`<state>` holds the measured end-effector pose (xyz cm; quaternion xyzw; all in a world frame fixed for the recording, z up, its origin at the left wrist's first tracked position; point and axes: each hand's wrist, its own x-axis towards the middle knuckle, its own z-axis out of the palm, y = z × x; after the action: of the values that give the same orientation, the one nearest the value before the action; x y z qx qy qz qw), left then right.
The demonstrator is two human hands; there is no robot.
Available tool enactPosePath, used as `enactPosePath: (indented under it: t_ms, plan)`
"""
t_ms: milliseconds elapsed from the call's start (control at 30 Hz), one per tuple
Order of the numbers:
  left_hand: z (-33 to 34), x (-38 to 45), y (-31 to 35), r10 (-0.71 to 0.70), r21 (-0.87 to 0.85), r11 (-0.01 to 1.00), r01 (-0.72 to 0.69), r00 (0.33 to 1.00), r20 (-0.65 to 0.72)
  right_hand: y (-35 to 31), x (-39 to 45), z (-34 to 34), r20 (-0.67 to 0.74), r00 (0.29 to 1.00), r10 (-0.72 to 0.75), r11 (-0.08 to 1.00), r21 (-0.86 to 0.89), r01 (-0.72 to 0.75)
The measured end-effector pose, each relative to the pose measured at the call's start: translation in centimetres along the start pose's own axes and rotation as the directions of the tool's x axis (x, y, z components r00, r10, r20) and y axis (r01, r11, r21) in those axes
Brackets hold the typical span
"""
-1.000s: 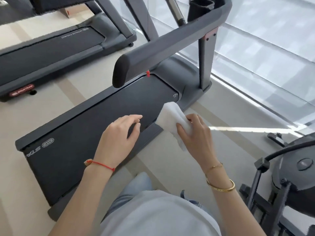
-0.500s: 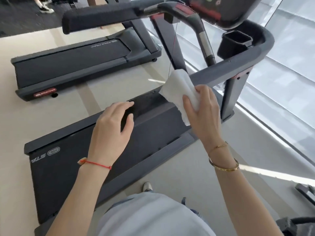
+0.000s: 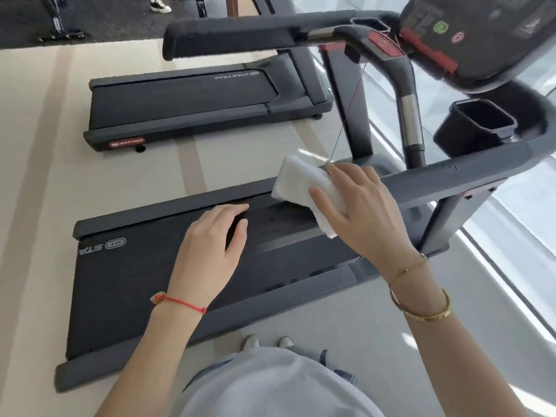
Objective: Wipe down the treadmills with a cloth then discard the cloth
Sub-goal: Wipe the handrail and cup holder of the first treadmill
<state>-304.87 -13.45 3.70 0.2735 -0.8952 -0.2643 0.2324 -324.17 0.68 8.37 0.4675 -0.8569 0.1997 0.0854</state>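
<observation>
I stand beside a dark grey treadmill [image 3: 135,281] with a black belt. My right hand [image 3: 367,212] grips a folded white cloth [image 3: 301,182] and holds it against the near end of the right handrail [image 3: 466,173]. The cloth wraps over the rail's tip and hides it. My left hand [image 3: 210,251] hovers above the belt with relaxed fingers and holds nothing. The left handrail [image 3: 240,37] and the console [image 3: 481,31] are at the top of the view.
A second treadmill [image 3: 186,97] stands parallel on the pale floor behind. A black cup holder [image 3: 478,121] sits on the rail by the console, and a thin safety cord [image 3: 352,94] hangs down from it. A glass wall [image 3: 511,236] runs along the right.
My right hand has lifted the cloth from the treadmill deck's side up to the end of the right handrail. My view has risen toward the console. The left hand stays open above the belt.
</observation>
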Motion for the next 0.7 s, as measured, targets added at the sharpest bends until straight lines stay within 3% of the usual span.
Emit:
enactPosePath:
  t_ms: [133, 233, 300, 500, 700]
  plan:
    - [1.0, -0.4, 1.0, -0.069, -0.012, 0.998, 0.068, 0.994, -0.083, 1.0, 2.3, -1.0, 0.238, 0.94, -0.245, 0.969, 0.096, 0.228]
    - [1.7, -0.5, 1.4, -0.109, -0.019, 0.994, 0.108, 0.985, -0.134, 1.4, 3.2, 0.0, 0.377, 0.879, -0.292, 0.952, 0.201, 0.231]
    - [2.2, -0.6, 1.5, -0.132, -0.018, 0.991, 0.131, 0.979, -0.155, 1.8, 2.6, 0.8, 0.346, 0.889, -0.299, 0.945, 0.234, 0.227]
    - [2.7, -0.6, 1.9, -0.169, -0.013, 0.985, 0.17, 0.968, -0.188, 5.1, 0.2, 2.0, 0.081, 0.874, -0.478, 0.877, 0.099, 0.471]
    - [2.9, -0.7, 1.8, -0.17, -0.035, 0.985, 0.166, 0.966, -0.197, 0.9, 0.4, 4.0, 0.103, 0.839, -0.535, 0.842, -0.022, 0.54]
